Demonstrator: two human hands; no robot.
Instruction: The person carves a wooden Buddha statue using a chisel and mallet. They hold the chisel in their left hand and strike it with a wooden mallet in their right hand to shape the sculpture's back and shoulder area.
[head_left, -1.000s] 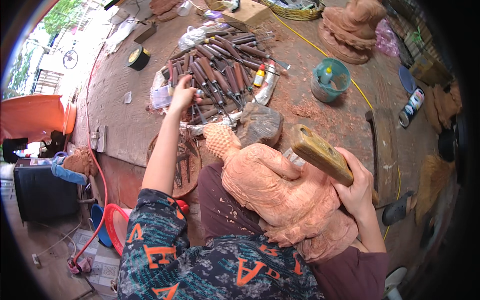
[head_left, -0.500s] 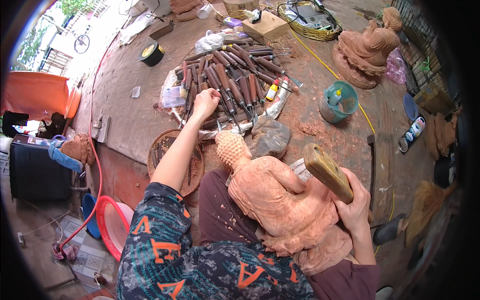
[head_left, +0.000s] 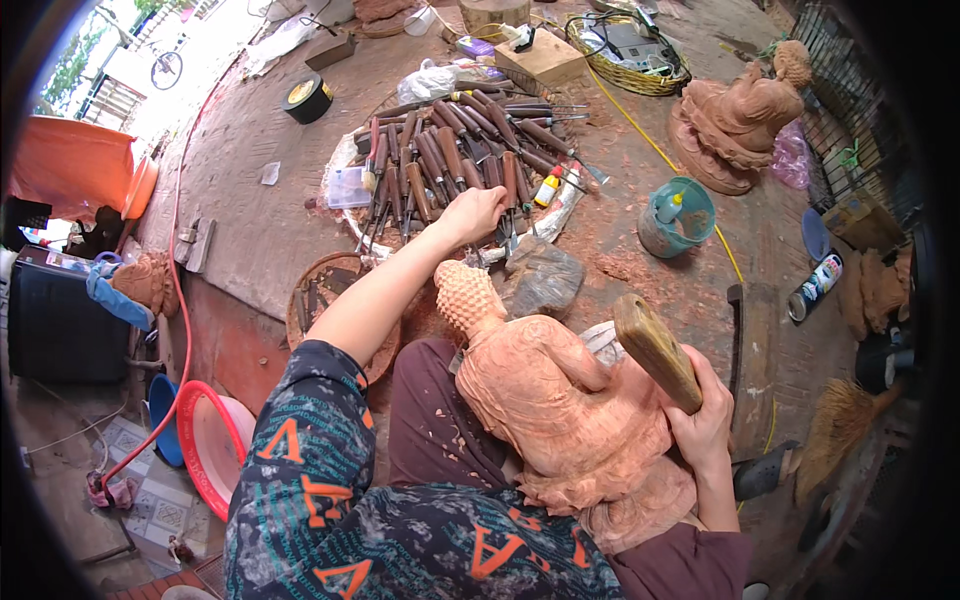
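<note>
A carved wooden seated figure (head_left: 560,390) with a knobbly head leans across my lap, its back toward me. My right hand (head_left: 703,415) grips a worn wooden mallet (head_left: 655,350), a thick flat block, against the figure's lower right side. My left hand (head_left: 472,216) reaches over the near side of a heap of wood-handled carving chisels (head_left: 440,150). Its fingers are curled together among the handles; whatever is between them is hidden. The chisels lie in a round, pale-rimmed tray (head_left: 565,212). A dark plastic-wrapped bundle (head_left: 543,277) sits between tray and figure.
Right of the chisels are a yellow glue bottle (head_left: 547,187) and a teal bucket (head_left: 677,217) holding another bottle. A second carved figure (head_left: 735,120) stands far right. At left are black tape (head_left: 307,98), a red-rimmed basin (head_left: 215,450) and a pink hose (head_left: 178,250).
My left hand has moved right across the chisel heap, from its left part to nearer the glue bottle. My right hand still holds the mallet by the figure. The view has shifted slightly.
</note>
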